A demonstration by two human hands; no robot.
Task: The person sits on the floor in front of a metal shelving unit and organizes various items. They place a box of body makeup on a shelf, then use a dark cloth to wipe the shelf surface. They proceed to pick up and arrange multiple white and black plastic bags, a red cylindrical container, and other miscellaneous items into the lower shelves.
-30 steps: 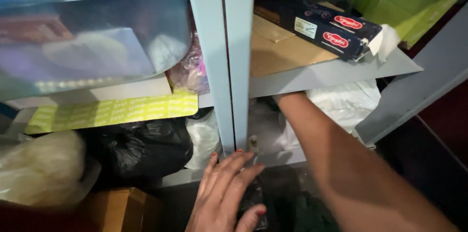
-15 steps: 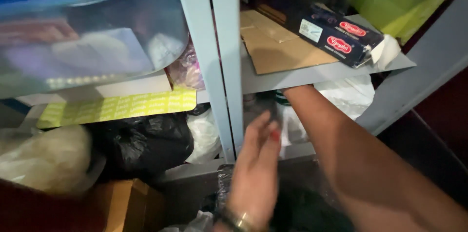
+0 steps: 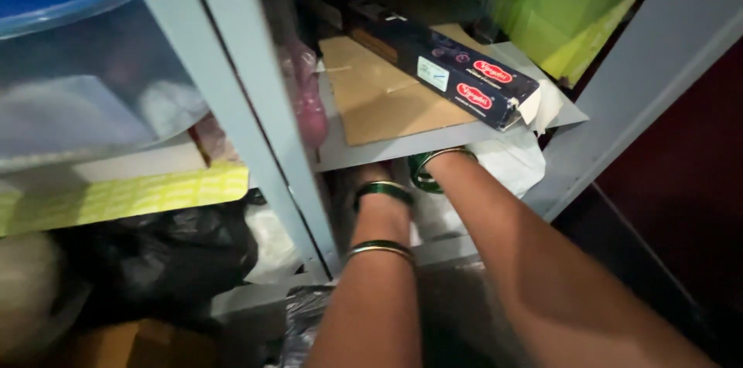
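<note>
Both hands are thrust under the grey metal shelf (image 3: 433,143), toward the white plastic bag (image 3: 507,163) stuffed beneath it; left hand (image 3: 371,176) and right hand (image 3: 437,157) are hidden, so finger state cannot be told.

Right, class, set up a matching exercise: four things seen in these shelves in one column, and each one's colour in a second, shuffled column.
Things:
1. long box
2. bangles
3. flat cardboard sheet
4. plastic bag

Colours:
A. brown
B. black
C. dark blue with red labels
D. green

Pairs: 1-C, 2-D, 3-A, 4-B
</note>
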